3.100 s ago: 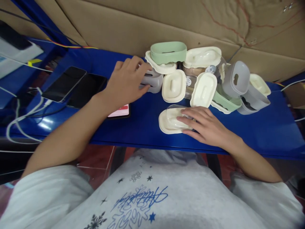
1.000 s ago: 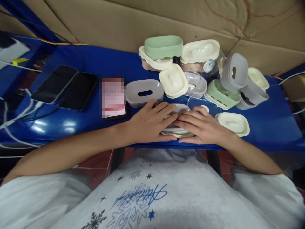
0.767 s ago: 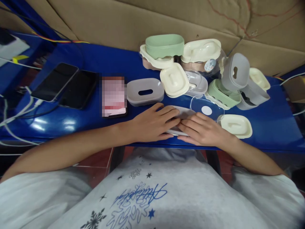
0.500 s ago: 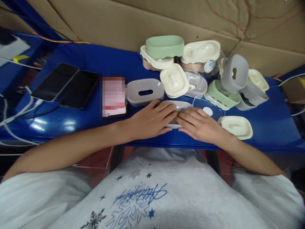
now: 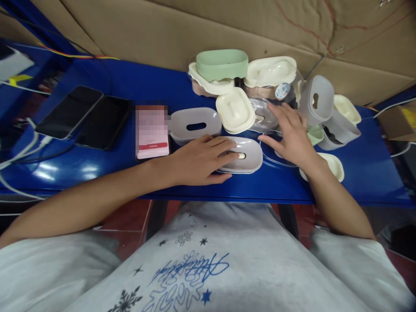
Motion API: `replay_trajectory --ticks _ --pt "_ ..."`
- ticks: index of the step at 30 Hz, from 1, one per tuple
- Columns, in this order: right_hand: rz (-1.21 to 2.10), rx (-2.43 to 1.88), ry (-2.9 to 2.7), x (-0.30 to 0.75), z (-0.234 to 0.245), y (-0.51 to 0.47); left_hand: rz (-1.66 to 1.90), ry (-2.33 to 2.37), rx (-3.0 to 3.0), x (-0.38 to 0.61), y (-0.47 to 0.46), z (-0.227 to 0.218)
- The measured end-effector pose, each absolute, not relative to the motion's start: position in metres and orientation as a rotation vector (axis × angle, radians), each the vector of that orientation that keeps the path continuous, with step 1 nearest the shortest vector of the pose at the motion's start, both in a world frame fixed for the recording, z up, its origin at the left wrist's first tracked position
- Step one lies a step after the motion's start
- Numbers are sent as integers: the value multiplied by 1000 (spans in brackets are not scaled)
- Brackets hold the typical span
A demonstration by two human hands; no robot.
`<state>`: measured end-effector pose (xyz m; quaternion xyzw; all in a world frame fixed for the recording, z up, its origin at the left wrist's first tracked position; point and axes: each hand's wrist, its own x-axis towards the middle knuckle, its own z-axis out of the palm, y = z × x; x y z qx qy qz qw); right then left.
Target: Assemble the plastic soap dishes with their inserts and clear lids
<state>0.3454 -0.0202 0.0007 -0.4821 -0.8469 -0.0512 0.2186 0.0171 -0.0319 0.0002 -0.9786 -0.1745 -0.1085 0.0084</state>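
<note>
My left hand (image 5: 203, 159) lies across the left side of a grey oval box (image 5: 253, 162) with a slot in its bottom. Its fingers reach over the rim into the box, and the thumb runs along the near outer wall. A pale piece shows in the slot. My right hand (image 5: 287, 136) is open with spread fingers, above a grey box (image 5: 261, 115) under clear plastic and a pale green box (image 5: 314, 134), which it partly covers. Whether it touches either, I cannot tell. A clear plastic cover (image 5: 276, 159) lies below that hand.
Another slotted grey box (image 5: 196, 123) sits to the left, beside a phone (image 5: 152, 149) with a pink screen. Cream lids (image 5: 235, 110), a green box (image 5: 222, 65) and more grey boxes (image 5: 316, 99) crowd the back of the blue table (image 5: 182, 190). Two dark phones and white cables lie left.
My right hand has lifted off the near grey box and moved right and away from me, spreading its fingers. My left hand stays on that box, whose right half now shows.
</note>
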Motion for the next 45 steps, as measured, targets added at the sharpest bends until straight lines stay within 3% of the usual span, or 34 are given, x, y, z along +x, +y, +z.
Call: replay_trajectory --ticks 7,14,21,30,38,45 --pt "-106 -1298 -2333 333 -16 -3 -386 -565 -3086 15 -25 -3" --pt "-264 -1422 -2258 338 15 -24 -567 -644 -3111 11 -9 -6" --pt "50 -1058 -2420 338 19 -52 -850 -845 -3138 9 -9 -6" --pt "76 -947 -2627 321 6 -56 -686 -784 -3340 8 -3 -20" --pt "167 -1046 -2578 331 12 -56 -749 -813 -3330 14 -2 -24" --pt "20 -1107 -2710 330 6 -60 -751 -790 -3318 15 -3 -24"
